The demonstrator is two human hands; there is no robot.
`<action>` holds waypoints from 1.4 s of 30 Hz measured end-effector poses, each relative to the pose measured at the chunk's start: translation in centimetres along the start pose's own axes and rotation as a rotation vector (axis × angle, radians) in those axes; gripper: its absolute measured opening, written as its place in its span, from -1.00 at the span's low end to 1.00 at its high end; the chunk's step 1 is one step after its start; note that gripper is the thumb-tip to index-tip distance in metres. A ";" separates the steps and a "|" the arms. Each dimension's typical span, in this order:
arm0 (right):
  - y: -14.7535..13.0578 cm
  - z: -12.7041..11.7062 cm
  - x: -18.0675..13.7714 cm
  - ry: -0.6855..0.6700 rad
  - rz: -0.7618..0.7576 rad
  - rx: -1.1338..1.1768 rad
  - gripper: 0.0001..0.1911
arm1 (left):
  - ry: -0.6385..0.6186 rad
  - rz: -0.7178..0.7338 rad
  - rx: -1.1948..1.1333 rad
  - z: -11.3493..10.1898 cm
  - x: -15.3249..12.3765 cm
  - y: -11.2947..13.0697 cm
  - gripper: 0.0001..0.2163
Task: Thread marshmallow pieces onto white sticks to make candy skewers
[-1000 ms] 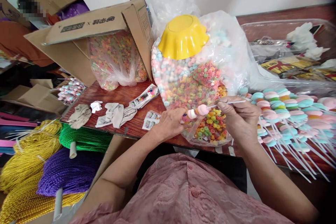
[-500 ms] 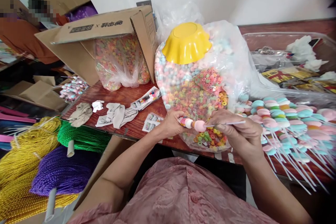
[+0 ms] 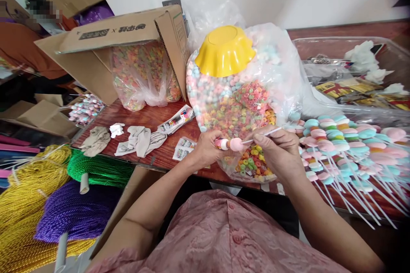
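Observation:
My right hand (image 3: 278, 150) pinches a thin white stick (image 3: 262, 134) that carries a pink and a white candy (image 3: 233, 144) near its left end. My left hand (image 3: 207, 148) is closed around that left end, fingers on the candies. Both hands hover over a big clear bag of coloured ring candies (image 3: 238, 111) lying on the wooden table (image 3: 150, 117). An upturned yellow bowl (image 3: 224, 50) rests on top of the bag.
Several finished candy sticks (image 3: 339, 149) lie piled at the right. A cardboard box (image 3: 128, 47) holds another candy bag (image 3: 141, 76) at the left. Rags (image 3: 137, 138) and small packets (image 3: 184, 147) lie on the table. Yellow, green and purple cord bundles (image 3: 60, 196) sit lower left.
The stick's free end has tipped upward and both hands have shifted slightly left. My left hand stays closed on the candies at the stick's end.

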State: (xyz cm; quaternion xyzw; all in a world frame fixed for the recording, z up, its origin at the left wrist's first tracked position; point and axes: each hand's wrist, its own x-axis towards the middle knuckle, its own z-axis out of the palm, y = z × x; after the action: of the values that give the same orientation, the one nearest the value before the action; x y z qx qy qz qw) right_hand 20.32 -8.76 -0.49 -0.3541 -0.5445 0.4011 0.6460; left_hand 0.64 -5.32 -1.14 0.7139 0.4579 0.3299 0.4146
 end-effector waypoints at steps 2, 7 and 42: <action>-0.1 -0.1 -0.3 0.025 0.014 0.005 -0.85 | 0.032 -0.043 -0.034 -0.3 0.1 0.0 -0.45; -1.7 0.3 -0.8 -0.127 -0.247 -0.272 -0.93 | -0.051 -0.042 0.075 -0.1 0.0 -0.3 -0.44; -0.9 3.0 1.1 -0.161 -0.402 -0.540 -0.84 | -0.078 -0.056 0.156 -0.3 -0.2 -0.6 -0.60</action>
State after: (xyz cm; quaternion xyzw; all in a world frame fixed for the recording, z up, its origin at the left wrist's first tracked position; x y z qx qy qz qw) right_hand 17.61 -8.04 1.24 -0.3652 -0.7389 0.1340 0.5502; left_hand 0.07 -5.28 -1.56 0.7433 0.4855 0.2534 0.3841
